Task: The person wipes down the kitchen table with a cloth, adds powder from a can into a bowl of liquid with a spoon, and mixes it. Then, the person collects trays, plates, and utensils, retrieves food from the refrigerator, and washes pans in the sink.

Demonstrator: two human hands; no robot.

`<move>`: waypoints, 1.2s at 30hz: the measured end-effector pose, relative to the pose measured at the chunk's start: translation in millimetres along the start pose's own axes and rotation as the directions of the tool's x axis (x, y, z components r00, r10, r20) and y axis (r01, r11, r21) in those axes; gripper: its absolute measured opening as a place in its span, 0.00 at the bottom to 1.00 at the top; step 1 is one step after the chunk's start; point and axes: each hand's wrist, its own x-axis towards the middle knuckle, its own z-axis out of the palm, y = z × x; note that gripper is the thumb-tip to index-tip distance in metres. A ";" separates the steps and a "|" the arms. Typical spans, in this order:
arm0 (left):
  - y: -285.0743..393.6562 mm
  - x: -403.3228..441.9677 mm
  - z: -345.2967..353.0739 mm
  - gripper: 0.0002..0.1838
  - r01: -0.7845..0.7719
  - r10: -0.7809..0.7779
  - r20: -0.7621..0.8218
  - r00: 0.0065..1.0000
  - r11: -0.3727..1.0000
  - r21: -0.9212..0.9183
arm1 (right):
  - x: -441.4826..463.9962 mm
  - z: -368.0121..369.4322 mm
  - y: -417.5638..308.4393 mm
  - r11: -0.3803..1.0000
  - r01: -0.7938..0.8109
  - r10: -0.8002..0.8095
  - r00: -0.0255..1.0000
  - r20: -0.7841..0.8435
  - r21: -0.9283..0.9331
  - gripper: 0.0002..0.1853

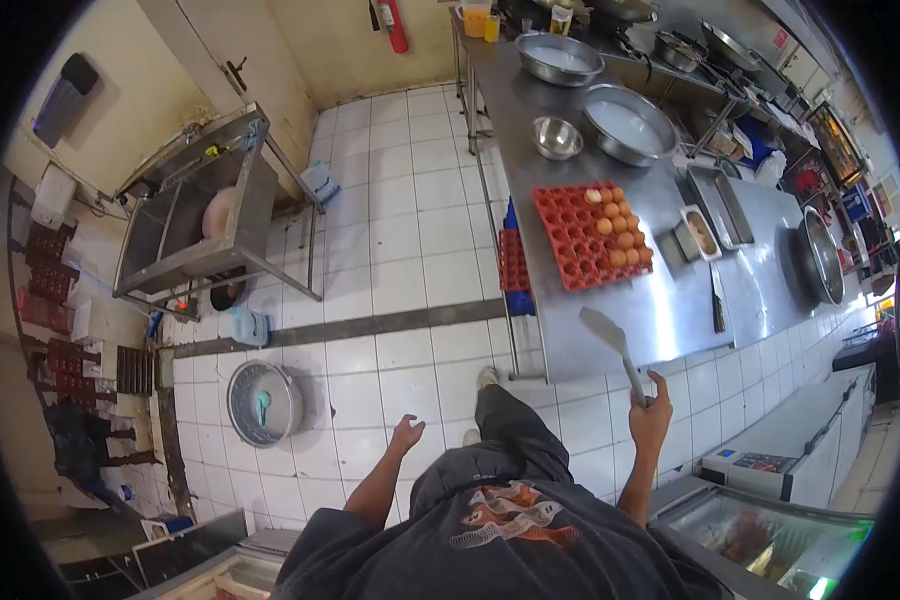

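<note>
My right hand (651,418) is closed around the grey handle of a spatula-like utensil (612,338), whose broad blade points up and left over the near edge of the steel table (590,350). Low at my left side hangs my left hand (407,433), holding nothing, its fingers apart above the tiled floor. On the table lies a red egg tray (567,240) with several brown eggs (620,225) along its right side. Right of the tray are a small metal pan (695,236) and a knife (717,300) with a black handle.
Metal bowls (557,138) and two wide basins (630,125) stand at the table's far end. At left are a steel sink (245,250), a blue-white jug (249,327) and a floor bucket (266,403). A glass-topped freezer (770,540) stands at lower right.
</note>
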 end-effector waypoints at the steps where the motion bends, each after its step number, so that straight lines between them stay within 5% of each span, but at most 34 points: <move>1: -22.9 36.2 -3.1 0.28 -0.006 0.005 -0.010 1.000 1.000 -0.019 | 17.0 20.5 -24.5 0.977 -0.068 0.061 0.997 0.043 0.202 0.13; 2: -34.5 63.7 -12.9 0.27 -0.008 0.008 -0.016 1.000 0.999 -0.035 | 30.5 39.8 -46.5 0.909 -0.145 0.114 0.988 0.101 0.391 0.13; 4: -29.0 96.1 -48.3 0.27 0.028 -0.030 -0.027 0.999 0.996 -0.080 | 60.1 77.0 -93.5 0.862 -0.245 0.110 0.945 0.308 0.444 0.12; 6: -18.3 118.7 -89.7 0.26 0.119 -0.122 -0.004 0.993 0.977 -0.175 | 98.1 125.3 -129.3 0.946 -0.077 -0.021 0.955 0.297 0.314 0.12; 9: -1.0 136.4 -149.5 0.22 0.280 -0.309 -0.020 0.951 0.885 -0.371 | 166.2 191.0 -186.6 0.934 -0.078 -0.093 0.888 0.450 0.348 0.16; 12: 15.6 148.6 -201.2 0.21 0.503 -0.518 0.102 0.849 0.736 -0.453 | 218.0 288.3 -246.1 0.616 -0.543 -0.027 0.709 0.704 0.571 0.18; 14: 1.8 169.6 -212.9 0.21 0.594 -0.592 0.165 0.789 0.665 -0.454 | 254.2 309.6 -314.8 0.320 -0.809 -0.125 0.479 0.869 0.492 0.19; 16: 3.2 181.8 -220.3 0.21 0.544 -0.555 0.152 0.818 0.660 -0.519 | 296.4 373.8 -326.0 0.743 -0.128 -0.339 0.775 0.533 0.657 0.18; 18: 42.0 205.9 -232.2 0.22 0.435 -0.400 0.204 0.894 0.662 -0.610 | 346.5 405.6 -364.8 0.788 -0.051 -0.385 0.737 0.556 0.613 0.18; 20: 73.3 248.8 -237.7 0.23 0.377 -0.325 0.205 0.923 0.662 -0.648 | 391.8 398.8 -436.6 0.628 -0.678 -0.124 0.397 0.909 0.382 0.19; 21: 86.2 277.8 -239.6 0.23 0.373 -0.329 0.190 0.925 0.687 -0.623 | 406.0 426.4 -441.4 0.608 -0.687 -0.165 0.379 0.911 0.397 0.22; 23: 109.0 336.0 -241.2 0.24 0.365 -0.333 0.163 0.929 0.741 -0.564 | 448.2 495.7 -421.0 0.864 -0.058 -0.358 0.627 0.692 0.500 0.23; 25: 130.0 399.8 -247.3 0.25 0.334 -0.332 0.099 0.938 0.788 -0.517 | 491.6 521.0 -449.5 0.877 -0.043 -0.356 0.610 0.708 0.478 0.23; 26: 139.2 435.5 -253.3 0.26 0.313 -0.328 0.058 0.943 0.812 -0.493 | 513.3 516.5 -480.0 0.838 -0.367 -0.187 0.500 0.845 0.403 0.22; 27: 143.2 468.8 -259.4 0.26 0.294 -0.322 0.019 0.947 0.836 -0.464 | 524.5 549.8 -471.0 0.853 -0.137 -0.332 0.603 0.726 0.504 0.21; 29: 137.7 552.0 -277.9 0.27 0.220 -0.258 -0.040 0.965 0.887 -0.406 | 553.7 580.5 -498.5 0.883 -0.081 -0.327 0.599 0.731 0.461 0.18; 30: 135.4 589.7 -288.5 0.28 0.165 -0.206 -0.069 0.976 0.911 -0.378 | 565.8 567.2 -527.0 0.930 -0.236 -0.135 0.495 0.858 0.283 0.16; 31: 127.7 633.7 -295.3 0.29 0.100 -0.137 -0.076 0.988 0.924 -0.369 | 577.9 565.7 -537.7 0.941 -0.235 -0.104 0.487 0.867 0.245 0.15; 32: 185.6 629.8 -347.0 0.27 -0.243 0.193 -0.294 0.936 0.959 -0.146 | 593.5 572.4 -554.1 0.945 -0.235 -0.089 0.485 0.870 0.228 0.15; 34: 277.2 667.3 -429.9 0.20 0.110 -0.161 -0.334 0.929 0.980 -0.166 | 616.7 590.2 -592.6 0.947 -0.228 -0.085 0.500 0.862 0.225 0.13; 36: 361.3 689.6 -503.8 0.18 0.099 -0.223 -0.404 0.887 0.947 -0.305 | 637.6 610.3 -630.9 0.951 -0.202 -0.095 0.528 0.844 0.233 0.13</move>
